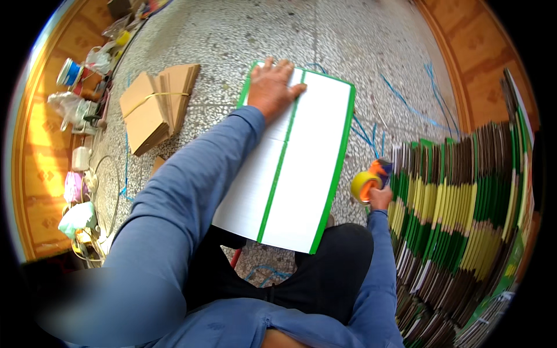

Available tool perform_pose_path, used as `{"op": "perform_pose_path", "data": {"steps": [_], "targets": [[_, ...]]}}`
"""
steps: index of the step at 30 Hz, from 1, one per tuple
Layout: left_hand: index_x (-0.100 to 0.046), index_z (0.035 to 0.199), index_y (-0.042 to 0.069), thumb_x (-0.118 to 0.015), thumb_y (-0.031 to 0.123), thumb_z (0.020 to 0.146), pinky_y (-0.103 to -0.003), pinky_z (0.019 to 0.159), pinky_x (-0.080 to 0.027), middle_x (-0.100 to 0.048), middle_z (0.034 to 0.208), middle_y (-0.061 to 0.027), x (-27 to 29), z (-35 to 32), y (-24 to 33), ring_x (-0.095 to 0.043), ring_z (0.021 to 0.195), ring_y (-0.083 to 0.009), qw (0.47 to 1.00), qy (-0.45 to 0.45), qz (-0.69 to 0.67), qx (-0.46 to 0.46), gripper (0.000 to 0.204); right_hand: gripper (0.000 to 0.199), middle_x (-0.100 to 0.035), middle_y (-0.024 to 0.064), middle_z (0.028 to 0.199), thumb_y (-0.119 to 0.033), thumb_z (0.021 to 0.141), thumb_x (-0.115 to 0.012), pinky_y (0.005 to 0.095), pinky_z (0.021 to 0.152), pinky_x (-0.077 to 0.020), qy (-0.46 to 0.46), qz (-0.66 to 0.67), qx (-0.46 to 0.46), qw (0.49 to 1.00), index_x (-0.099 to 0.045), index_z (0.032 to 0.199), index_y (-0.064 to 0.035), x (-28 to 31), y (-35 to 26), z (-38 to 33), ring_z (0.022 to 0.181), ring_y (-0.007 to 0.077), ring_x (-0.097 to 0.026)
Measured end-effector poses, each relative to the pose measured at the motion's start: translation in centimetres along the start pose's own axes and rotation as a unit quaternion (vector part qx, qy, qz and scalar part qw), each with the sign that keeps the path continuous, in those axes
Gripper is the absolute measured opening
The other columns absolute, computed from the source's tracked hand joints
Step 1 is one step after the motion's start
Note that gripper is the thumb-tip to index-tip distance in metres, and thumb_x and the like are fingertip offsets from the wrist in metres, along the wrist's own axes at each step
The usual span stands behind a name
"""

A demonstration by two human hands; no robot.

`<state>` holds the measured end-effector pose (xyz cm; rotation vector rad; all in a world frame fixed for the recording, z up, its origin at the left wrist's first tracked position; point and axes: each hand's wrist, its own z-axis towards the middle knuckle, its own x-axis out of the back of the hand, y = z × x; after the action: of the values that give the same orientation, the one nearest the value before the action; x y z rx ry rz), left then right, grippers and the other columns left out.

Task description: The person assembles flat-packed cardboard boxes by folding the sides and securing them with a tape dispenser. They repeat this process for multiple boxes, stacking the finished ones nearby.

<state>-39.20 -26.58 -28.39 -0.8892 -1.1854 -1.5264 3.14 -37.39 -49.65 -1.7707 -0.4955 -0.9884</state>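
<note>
A flattened white carton with green edges (313, 174) lies on the speckled floor across my knees. My left hand (272, 87) presses flat on its far left end, fingers spread over the green middle seam. My right hand (380, 197) is off the carton's right edge, gripping an orange tape dispenser with a yellow tape roll (365, 184), held beside the big stack of flat cartons.
A tall leaning stack of flat green, yellow and brown cartons (458, 232) fills the right. A bundle of brown cardboard tied with a yellow band (154, 104) lies at the far left. Bags, tape rolls and cords (81, 168) line the left wall. Blue straps (406, 104) litter the floor.
</note>
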Motion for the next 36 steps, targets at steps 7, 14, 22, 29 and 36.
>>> {"op": "perform_pose_path", "data": {"steps": [7, 14, 22, 29, 36], "targets": [[-0.052, 0.134, 0.008, -0.059, 0.05, 0.086, -0.05, 0.113, -0.02, -0.047, 0.142, -0.0108, -0.2, -0.2, -0.4, -0.033, 0.138, -0.0334, 0.999, 0.008, -0.04, 0.002, 0.064, 0.047, -0.063, 0.0179, 0.103, 0.008, 0.076, -0.06, 0.0394, 0.083, -0.0507, 0.161, 0.125, 0.492, 0.846, -0.058, 0.122, -0.0026, 10.0, -29.3, -6.7, 0.095, 0.0329, -0.063], [-0.055, 0.13, 0.01, -0.064, 0.046, 0.081, -0.052, 0.111, -0.023, -0.049, 0.139, -0.0088, -0.8, -0.3, -1.9, -0.035, 0.136, -0.0349, 0.992, 0.029, -0.121, -0.009, 0.061, 0.069, -0.054, 0.0151, 0.094, -0.003, 0.068, -0.072, 0.0387, 0.071, -0.0494, -0.078, 0.067, 0.569, 0.816, -0.052, 0.134, -0.0074, 7.0, -34.4, -11.1, 0.08, 0.0298, -0.057], [-0.062, 0.11, -0.005, -0.054, 0.032, 0.096, -0.033, 0.084, -0.049, -0.066, 0.106, -0.016, 4.5, -3.7, -5.1, -0.063, 0.095, -0.0226, 0.635, -0.166, -0.702, 0.276, 0.04, 0.08, -0.051, 0.0124, 0.087, 0.007, 0.062, -0.064, 0.0358, 0.066, -0.0494, -0.124, 0.028, 0.595, 0.793, -0.048, 0.139, -0.0101, 7.0, -34.5, -10.3, 0.073, 0.0268, -0.056], [-0.064, 0.101, -0.001, -0.035, 0.057, 0.098, -0.051, 0.09, -0.043, -0.065, 0.101, -0.0196, 10.0, -9.5, -3.3, -0.06, 0.102, -0.0305, 0.573, -0.246, -0.717, 0.311, 0.065, 0.081, -0.051, 0.0107, 0.086, 0.008, 0.062, -0.064, 0.0344, 0.064, -0.0495, -0.113, 0.036, 0.613, 0.781, -0.05, 0.138, -0.0122, 6.8, -35.0, -10.4, 0.072, 0.0253, -0.056], [-0.057, 0.119, 0.009, -0.039, 0.047, 0.1, -0.043, 0.087, -0.046, -0.062, 0.11, -0.0091, 8.9, -9.9, -2.1, -0.059, 0.101, -0.0225, 0.471, -0.217, -0.813, 0.266, 0.046, 0.083, -0.05, 0.0127, 0.085, 0.011, 0.058, -0.053, 0.035, 0.066, -0.0475, -0.123, 0.025, 0.615, 0.778, -0.047, 0.139, -0.0068, 7.1, -35.6, -10.8, 0.072, 0.0276, -0.052]]}}
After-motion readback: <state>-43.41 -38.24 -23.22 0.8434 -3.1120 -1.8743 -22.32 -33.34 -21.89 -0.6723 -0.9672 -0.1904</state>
